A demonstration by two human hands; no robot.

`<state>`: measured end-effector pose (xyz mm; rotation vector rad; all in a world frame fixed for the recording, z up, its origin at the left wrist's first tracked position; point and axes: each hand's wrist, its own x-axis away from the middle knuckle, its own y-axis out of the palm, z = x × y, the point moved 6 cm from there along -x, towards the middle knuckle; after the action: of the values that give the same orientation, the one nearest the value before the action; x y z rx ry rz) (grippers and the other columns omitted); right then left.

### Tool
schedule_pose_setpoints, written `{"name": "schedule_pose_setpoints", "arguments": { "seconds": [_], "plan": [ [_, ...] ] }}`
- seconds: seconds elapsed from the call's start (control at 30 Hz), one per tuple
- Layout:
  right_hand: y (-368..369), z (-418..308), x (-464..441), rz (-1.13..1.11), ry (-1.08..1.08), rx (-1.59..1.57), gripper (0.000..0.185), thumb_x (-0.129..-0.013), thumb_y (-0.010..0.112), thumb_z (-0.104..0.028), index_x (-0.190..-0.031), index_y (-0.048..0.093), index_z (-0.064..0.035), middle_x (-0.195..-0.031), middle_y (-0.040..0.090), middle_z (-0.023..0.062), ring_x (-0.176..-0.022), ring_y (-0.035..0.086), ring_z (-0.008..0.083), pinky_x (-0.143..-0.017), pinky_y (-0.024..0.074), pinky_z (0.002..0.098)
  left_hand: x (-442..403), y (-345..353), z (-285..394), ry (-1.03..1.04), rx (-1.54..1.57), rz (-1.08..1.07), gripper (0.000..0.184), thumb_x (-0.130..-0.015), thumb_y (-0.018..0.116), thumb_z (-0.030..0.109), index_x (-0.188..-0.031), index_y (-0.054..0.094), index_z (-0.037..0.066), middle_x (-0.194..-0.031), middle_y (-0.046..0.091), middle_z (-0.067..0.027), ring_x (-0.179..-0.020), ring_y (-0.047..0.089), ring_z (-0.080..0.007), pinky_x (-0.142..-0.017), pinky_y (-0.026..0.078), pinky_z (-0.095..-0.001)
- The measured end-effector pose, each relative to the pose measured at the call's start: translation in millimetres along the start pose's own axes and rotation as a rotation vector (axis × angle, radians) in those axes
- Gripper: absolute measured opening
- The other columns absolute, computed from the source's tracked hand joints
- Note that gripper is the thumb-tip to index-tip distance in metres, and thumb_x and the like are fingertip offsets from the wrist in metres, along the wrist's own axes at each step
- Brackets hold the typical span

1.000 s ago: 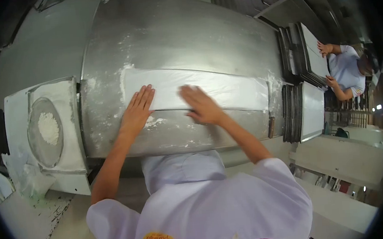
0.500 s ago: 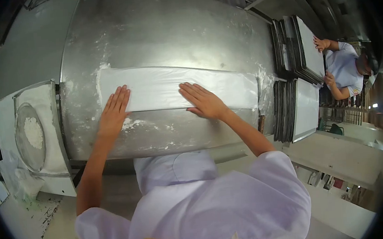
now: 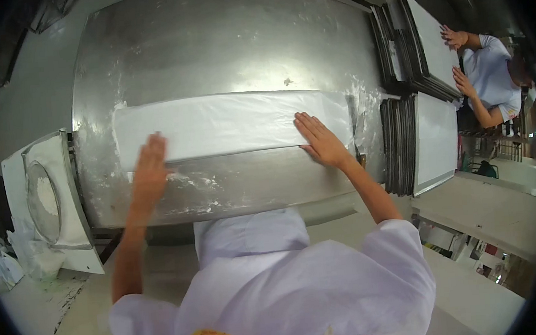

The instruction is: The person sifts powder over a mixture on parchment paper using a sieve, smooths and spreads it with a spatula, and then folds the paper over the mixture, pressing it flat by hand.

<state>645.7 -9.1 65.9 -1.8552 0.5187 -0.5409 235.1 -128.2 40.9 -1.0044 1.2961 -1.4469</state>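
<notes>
A long white strip [image 3: 227, 123] with a slightly shiny, wrinkled surface, like plastic sheeting, lies flat across the metal table; what it covers, if anything, I cannot tell. My left hand [image 3: 148, 167], blurred by motion, is over the strip's near edge toward its left end, fingers stretched out. Whether it touches the strip is unclear. Near the right end, my right hand [image 3: 320, 139] rests flat on the strip with its fingers extended. Neither hand grips anything.
White flour-like powder dusts the metal table [image 3: 221, 51]. At left, a round sieve [image 3: 45, 201] holds white powder. Stacked trays [image 3: 400, 147] stand at the right edge. Beyond them, a co-worker [image 3: 491, 77] has both hands on a tray stack.
My right hand has slid right along the strip toward its end. My left hand has shifted slightly lower and is now blurred. The whole view has moved a little.
</notes>
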Motion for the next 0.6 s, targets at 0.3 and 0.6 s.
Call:
{"name": "schedule_pose_setpoints", "arguments": {
  "seconds": [0.3,0.6],
  "plan": [
    [1,2,3,0.004,-0.006,-0.031,0.067,-0.098,0.054,-0.024,-0.154,0.026,-0.0011,-0.161,0.024,0.0171,-0.149,0.023,0.0347,-0.123,0.0202,0.0466,-143,13,214,0.265,0.2,0.116,0.08,-0.091,0.06,0.046,-0.154,0.03,0.008,-0.162,0.028,-0.0089,-0.15,0.024,-0.0265,-0.122,0.022,-0.0426],
    [-4,-4,2,0.018,0.035,-0.055,0.068,-0.097,0.055,-0.023,-0.154,0.026,-0.0019,-0.161,0.026,0.018,-0.148,0.024,0.0364,-0.122,0.0207,0.0468,-91,8,132,0.206,0.073,0.097,0.078,-0.093,0.057,0.042,-0.154,0.028,0.003,-0.162,0.026,-0.0127,-0.15,0.024,-0.0268,-0.122,0.024,-0.0394]
  ]
}}
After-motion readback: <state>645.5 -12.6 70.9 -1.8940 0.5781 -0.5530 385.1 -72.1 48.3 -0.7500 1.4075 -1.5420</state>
